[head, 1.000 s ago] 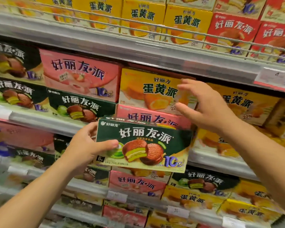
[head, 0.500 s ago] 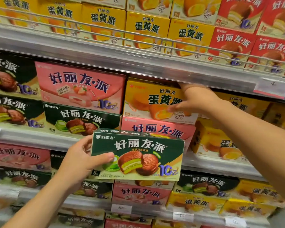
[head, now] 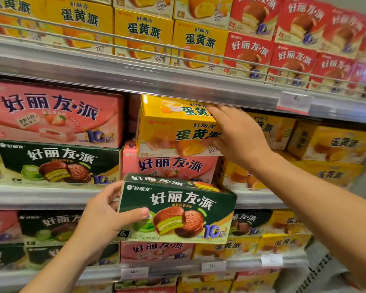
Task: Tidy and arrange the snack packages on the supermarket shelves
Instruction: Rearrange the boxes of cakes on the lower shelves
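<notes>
The grey metal shelf rack [head: 135,77] fills the whole wall in front of the person, its tiers packed with cardboard pie boxes sorted by colour: yellow and red above, pink, dark green and yellow in the middle. On the middle tier, a wide pink cardboard strawberry-pie box [head: 51,115] lies on a dark green cardboard matcha-pie box [head: 57,163], the stack flush with the shelf edge.

Just right of them, a yellow cardboard egg-yolk-pie box [head: 173,132] sits on another pink box [head: 169,166] and juts out tilted, its top face showing. The right hand [head: 239,134] grips its right end, fingers over the top and thumb under the front, likely to draw out a box that sits among the wrong flavour.

The left hand [head: 106,214] holds a loose dark green rectangular matcha-pie box [head: 178,210] by its left end in front of the shelf lip, thumb across the front, seemingly kept ready for the freed slot.
</notes>
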`<state>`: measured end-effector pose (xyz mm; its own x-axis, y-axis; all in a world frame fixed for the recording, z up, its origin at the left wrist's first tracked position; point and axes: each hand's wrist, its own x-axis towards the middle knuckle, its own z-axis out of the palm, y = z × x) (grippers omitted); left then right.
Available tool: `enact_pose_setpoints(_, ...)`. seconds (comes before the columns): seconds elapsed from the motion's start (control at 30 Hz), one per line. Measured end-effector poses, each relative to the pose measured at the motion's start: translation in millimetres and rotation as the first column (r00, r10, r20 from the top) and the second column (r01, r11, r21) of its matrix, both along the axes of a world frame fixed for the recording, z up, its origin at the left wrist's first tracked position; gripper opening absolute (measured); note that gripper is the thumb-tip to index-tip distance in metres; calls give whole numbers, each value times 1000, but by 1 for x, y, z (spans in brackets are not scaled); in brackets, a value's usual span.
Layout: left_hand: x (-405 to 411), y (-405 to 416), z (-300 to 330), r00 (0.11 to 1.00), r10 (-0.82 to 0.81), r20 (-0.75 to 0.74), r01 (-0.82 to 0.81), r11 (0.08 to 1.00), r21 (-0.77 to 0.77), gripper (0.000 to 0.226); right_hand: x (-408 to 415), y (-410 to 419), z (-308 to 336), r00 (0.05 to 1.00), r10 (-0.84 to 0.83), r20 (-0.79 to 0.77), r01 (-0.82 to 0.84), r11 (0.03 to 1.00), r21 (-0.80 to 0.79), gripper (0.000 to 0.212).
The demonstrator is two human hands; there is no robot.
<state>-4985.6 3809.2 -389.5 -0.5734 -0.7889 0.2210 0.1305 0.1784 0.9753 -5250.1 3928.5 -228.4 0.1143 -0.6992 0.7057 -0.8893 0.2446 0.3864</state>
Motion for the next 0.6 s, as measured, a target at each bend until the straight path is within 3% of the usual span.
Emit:
enact_pose_setpoints(0.33,-57,44,6,1000,-10,4,10,1000,9,68,-77,68,7,986,-168,-2,168,984,54,83)
enact_pose_setpoints(0.6,-121,75,18,999,46,-12,-46,999,1,75,-147,95,15,933,-333,136,306,934,184,67)
